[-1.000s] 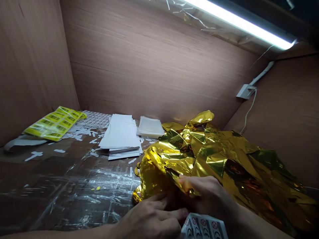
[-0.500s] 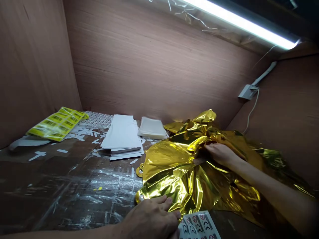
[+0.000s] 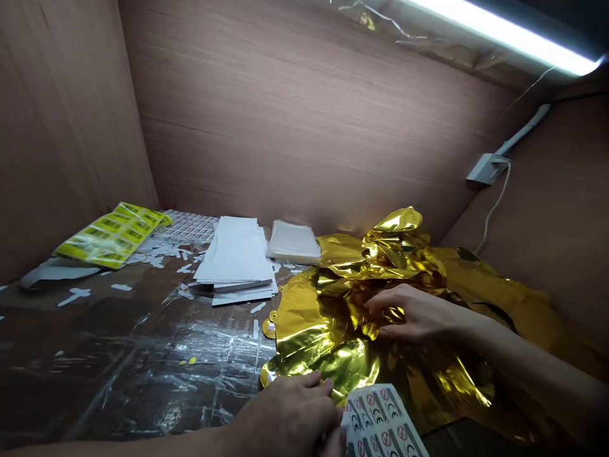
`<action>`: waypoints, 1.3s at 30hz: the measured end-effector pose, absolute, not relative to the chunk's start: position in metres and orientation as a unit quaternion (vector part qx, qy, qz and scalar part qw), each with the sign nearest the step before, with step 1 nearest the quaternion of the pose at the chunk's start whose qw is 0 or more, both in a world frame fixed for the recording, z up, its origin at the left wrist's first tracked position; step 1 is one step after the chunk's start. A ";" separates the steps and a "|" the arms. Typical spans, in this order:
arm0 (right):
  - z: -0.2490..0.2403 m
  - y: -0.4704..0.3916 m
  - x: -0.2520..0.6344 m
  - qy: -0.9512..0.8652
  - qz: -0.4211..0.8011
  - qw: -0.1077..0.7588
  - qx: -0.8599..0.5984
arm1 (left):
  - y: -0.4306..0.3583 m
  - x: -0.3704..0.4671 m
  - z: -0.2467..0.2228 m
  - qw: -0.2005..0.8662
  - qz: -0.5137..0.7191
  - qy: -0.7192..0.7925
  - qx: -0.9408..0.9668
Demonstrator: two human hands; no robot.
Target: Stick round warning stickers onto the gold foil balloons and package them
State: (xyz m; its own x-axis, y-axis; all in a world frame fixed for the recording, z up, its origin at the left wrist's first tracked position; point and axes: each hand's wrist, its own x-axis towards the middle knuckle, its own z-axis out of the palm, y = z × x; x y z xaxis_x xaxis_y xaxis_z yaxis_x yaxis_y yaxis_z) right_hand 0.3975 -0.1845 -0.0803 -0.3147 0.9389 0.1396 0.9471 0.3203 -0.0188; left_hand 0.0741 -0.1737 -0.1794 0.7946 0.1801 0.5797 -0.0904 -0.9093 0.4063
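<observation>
A pile of flat, crumpled gold foil balloons (image 3: 304,311) spreads in front of me, with small round tabs at its left edge. My right hand (image 3: 412,314) reaches in from the right, its thumb and fingers curved round a bunched fold of the shiny foil; the fingertips are partly lost in the creases. Near the bottom edge, my left hand (image 3: 290,409) has its fingers over the lower left part of the foil. Its thumb lies against a white sheet of stickers (image 3: 380,419) with CE marks and red warning signs, and the sheet is held at its left side.
White cards (image 3: 235,254) are stacked at the back, beside a pile of clear plastic bags (image 3: 295,241). Yellow barcode labels (image 3: 111,235) lie at the far left among white paper scraps. Wooden walls enclose the tape-covered table (image 3: 143,362); a socket box (image 3: 488,168) hangs on the right.
My right hand has come nearer and lower, pulling the foil into a new bunch. The sticker sheet has shifted slightly up, while my left hand stays in nearly the same place.
</observation>
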 end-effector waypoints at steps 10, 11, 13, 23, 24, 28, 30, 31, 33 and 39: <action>-0.046 -0.243 0.335 -0.785 0.053 0.248 -0.565 | -0.179 0.067 -0.157 0.360 0.363 0.123 0.851; -0.053 -0.251 0.321 -0.805 0.090 0.231 -0.539 | -0.179 0.066 -0.158 0.364 0.369 0.125 0.846; -0.069 -0.262 0.300 -0.822 0.136 0.192 -0.519 | -0.179 0.064 -0.158 0.382 0.376 0.119 0.836; -0.090 -0.265 0.271 -0.744 0.217 0.234 -0.587 | -0.181 0.064 -0.139 0.566 0.203 0.206 0.772; -0.090 -0.266 0.269 -0.743 0.218 0.241 -0.585 | -0.180 0.064 -0.138 0.567 0.193 0.207 0.774; -0.090 -0.266 0.268 -0.735 0.225 0.258 -0.585 | -0.178 0.064 -0.136 0.535 0.190 0.229 0.791; -0.087 -0.266 0.268 -0.738 0.207 0.258 -0.589 | -0.177 0.065 -0.137 0.522 0.193 0.235 0.797; -0.086 -0.265 0.268 -0.742 0.195 0.256 -0.589 | -0.177 0.065 -0.137 0.519 0.195 0.233 0.799; -0.084 -0.263 0.266 -0.756 0.180 0.244 -0.580 | -0.177 0.066 -0.137 0.518 0.199 0.228 0.800; -0.095 -0.261 0.260 -0.813 0.114 0.269 -0.504 | -0.176 0.067 -0.135 0.519 0.202 0.198 0.806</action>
State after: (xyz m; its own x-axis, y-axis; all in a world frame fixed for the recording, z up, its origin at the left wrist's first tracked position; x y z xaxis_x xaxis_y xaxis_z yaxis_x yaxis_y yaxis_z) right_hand 0.2599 -0.2606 -0.0953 -0.3469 0.8806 0.3229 0.7584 0.4659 -0.4558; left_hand 0.0667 -0.1761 -0.1345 0.8399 0.5292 0.1207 0.1089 -0.3822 0.9176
